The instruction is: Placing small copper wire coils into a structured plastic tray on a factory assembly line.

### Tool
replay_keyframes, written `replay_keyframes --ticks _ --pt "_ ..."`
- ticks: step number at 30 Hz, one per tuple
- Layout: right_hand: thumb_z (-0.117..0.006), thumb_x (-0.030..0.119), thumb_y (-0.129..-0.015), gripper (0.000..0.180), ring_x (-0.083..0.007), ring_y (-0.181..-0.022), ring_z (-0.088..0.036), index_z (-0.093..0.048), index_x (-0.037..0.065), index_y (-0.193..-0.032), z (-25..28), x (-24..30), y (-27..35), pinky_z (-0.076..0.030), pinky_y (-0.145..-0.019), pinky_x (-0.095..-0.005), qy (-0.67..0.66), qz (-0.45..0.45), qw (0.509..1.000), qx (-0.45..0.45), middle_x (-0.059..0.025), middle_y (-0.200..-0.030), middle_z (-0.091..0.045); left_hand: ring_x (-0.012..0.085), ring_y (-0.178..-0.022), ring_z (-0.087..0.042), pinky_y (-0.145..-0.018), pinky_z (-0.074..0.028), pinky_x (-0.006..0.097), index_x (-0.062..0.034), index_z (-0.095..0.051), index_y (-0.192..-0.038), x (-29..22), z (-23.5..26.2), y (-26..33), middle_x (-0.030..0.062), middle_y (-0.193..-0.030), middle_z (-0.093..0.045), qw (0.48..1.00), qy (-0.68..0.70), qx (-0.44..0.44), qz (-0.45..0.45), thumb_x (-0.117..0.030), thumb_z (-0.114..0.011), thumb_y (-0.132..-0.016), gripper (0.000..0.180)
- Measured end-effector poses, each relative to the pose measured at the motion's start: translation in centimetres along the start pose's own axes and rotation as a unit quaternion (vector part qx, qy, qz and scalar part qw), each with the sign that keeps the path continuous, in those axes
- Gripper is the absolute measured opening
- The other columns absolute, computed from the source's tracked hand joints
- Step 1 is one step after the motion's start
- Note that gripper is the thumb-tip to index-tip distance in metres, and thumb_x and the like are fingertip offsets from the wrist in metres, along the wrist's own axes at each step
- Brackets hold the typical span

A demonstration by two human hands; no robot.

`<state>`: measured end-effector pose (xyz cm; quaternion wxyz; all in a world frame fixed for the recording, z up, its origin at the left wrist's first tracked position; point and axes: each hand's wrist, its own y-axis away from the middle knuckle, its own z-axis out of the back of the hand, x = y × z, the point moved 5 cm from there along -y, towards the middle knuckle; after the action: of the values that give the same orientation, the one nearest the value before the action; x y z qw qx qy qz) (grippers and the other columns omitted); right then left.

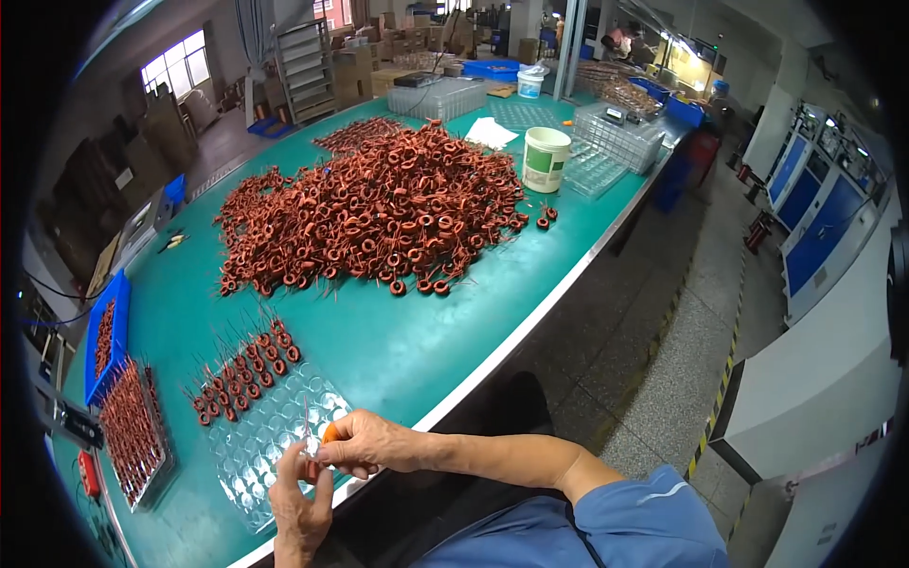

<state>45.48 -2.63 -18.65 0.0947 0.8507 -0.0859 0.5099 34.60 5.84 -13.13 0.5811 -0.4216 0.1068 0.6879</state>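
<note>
While both hands meet just over the near edge of the surface (pixel 398 346), a red-brown ring coil (pixel 311 470) sits between them. The person's left grip (pixel 299 511) has it pinched between thumb and fingers; the right grip (pixel 379 443), with an orange cover (pixel 331 433) on one digit, is bunched against it, though whether it pinches a lead or only steadies the ring cannot be told. If the left fingers loosened, the coil might drop past the edge, and a hard tug could bend its thin leads.

Just beyond lies a clear tray (pixel 275 421) with round pockets, its far part filled by rows of coils (pixel 248 372), leads upward. A sleeve or wrist brushing those leads could tip coils or tangle wires. To the left stand a densely filled tray (pixel 133 440) and a blue bin (pixel 122 322) of more parts. Farther off spreads a big loose heap (pixel 379 208) of coils, where interlocked leads could drag neighbours along; a white-and-green bucket (pixel 545 163) stands beside it, with clear plastic trays (pixel 615 142) beyond
</note>
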Motion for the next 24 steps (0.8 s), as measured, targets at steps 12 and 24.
replay_keyframes --ticks 12,24 --pt "-0.061 0.023 -0.088 0.021 -0.0046 -0.05 -0.053 -0.059 0.002 -0.086 1.1 -1.4 0.6 -0.037 -0.042 -0.0179 0.028 -0.059 0.996 0.055 0.0005 -0.064 -0.056 0.0262 -0.07 -0.056 -0.059 -0.046 0.038 -0.0019 -0.052 -0.097 -3.0 -0.5 0.0 0.0104 -0.079 -0.053 0.936 -0.212 0.222 -0.17 -0.003 -0.069 -0.071 0.031" --pt "-0.063 0.016 -0.082 0.015 -0.0158 -0.056 -0.056 -0.065 0.001 -0.084 -0.8 1.5 0.8 -0.043 -0.053 -0.0308 0.375 0.181 0.897 -0.15 -0.0139 -0.064 -0.06 0.0338 -0.067 -0.055 -0.059 -0.044 0.042 -0.0041 -0.054 -0.089 0.7 -0.5 1.1 0.0147 -0.074 -0.053 0.979 -0.201 -0.006 -0.03 -0.012 -0.067 -0.081 0.017"
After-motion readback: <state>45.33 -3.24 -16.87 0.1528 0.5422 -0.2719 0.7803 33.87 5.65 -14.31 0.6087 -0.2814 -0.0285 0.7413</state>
